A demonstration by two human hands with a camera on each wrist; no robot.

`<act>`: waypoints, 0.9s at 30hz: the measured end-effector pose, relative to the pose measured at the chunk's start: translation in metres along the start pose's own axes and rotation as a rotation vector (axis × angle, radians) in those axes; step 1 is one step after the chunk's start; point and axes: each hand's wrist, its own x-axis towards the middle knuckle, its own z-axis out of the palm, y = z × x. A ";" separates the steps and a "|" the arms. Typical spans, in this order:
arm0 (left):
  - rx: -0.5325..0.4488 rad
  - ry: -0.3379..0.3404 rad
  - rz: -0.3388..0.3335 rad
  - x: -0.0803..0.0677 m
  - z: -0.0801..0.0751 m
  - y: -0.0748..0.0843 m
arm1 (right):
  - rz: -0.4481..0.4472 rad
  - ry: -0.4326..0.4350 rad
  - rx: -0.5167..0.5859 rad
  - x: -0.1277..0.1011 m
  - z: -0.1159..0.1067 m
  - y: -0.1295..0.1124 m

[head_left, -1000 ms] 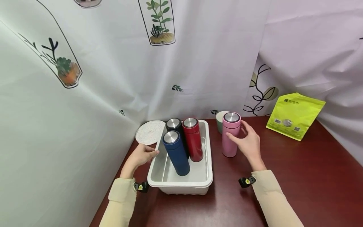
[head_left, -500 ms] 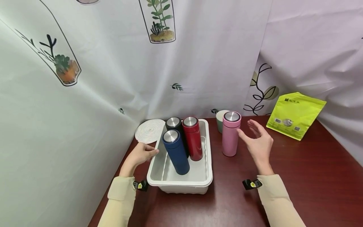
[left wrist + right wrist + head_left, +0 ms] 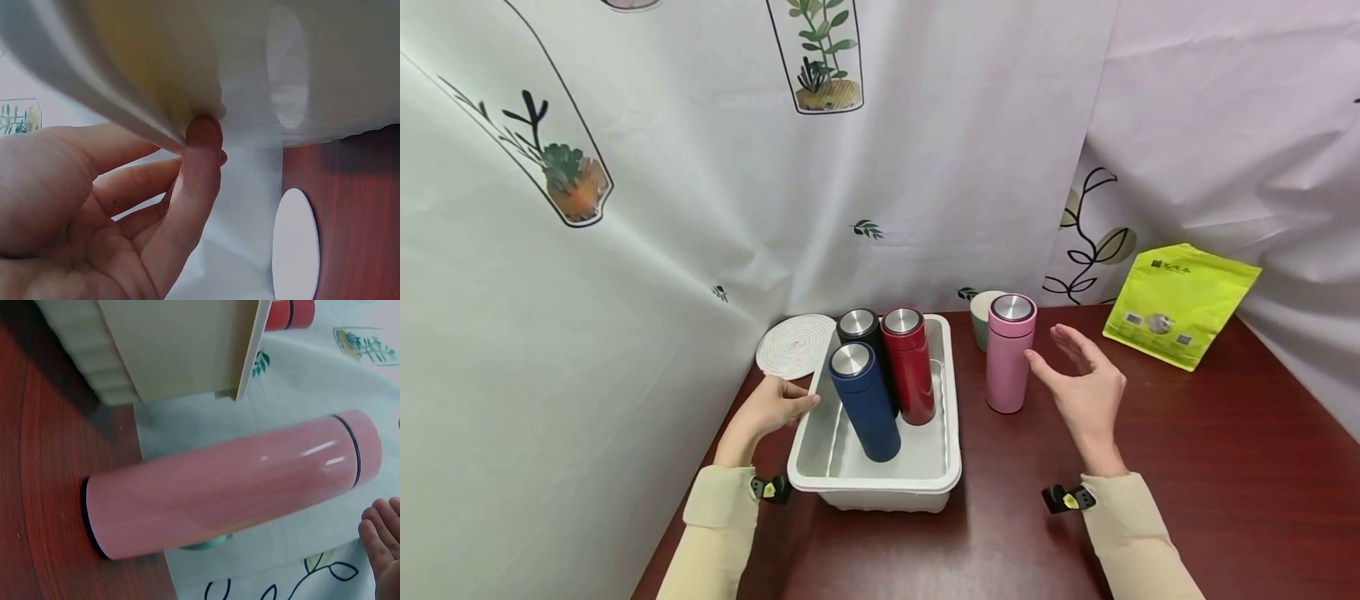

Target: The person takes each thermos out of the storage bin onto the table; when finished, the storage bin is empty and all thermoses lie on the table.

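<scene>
My left hand (image 3: pixel 772 407) grips the left rim of the white rectangular plastic tray (image 3: pixel 947 467), fingertips (image 3: pixel 203 134) pinching its edge. My right hand (image 3: pixel 1086 392) hovers with fingers apart and relaxed, holding nothing, just right of the pink cylindrical steel-capped flask (image 3: pixel 1007 353). That flask stands upright on the dark red wooden surface (image 3: pixel 1187 467), just right of the tray and apart from my hand. Inside the tray stand three like flasks: navy blue (image 3: pixel 865 402) nearest me, red (image 3: pixel 908 365) behind it, black (image 3: pixel 859 327) at the far left. Behind the pink flask, a pale green cup (image 3: pixel 981 319). Left of the tray's far corner, a white woven round coaster (image 3: pixel 795 346). Well right of the tray, a lime-green pouch (image 3: pixel 1177 305) leans on the curtain.
</scene>
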 end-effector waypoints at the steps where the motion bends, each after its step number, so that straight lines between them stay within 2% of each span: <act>1: 0.000 -0.002 0.003 0.000 0.000 0.000 | -0.007 -0.004 0.012 -0.001 0.001 -0.001; 14: 0.000 0.002 0.000 0.000 0.001 -0.001 | -0.059 -0.106 0.062 -0.019 0.014 -0.042; 24: -0.003 0.005 -0.006 0.001 0.000 -0.001 | -0.034 -0.200 0.096 -0.027 0.029 -0.046; 27: -0.008 0.004 0.002 0.000 0.001 -0.001 | -0.030 -0.222 0.093 -0.029 0.037 -0.033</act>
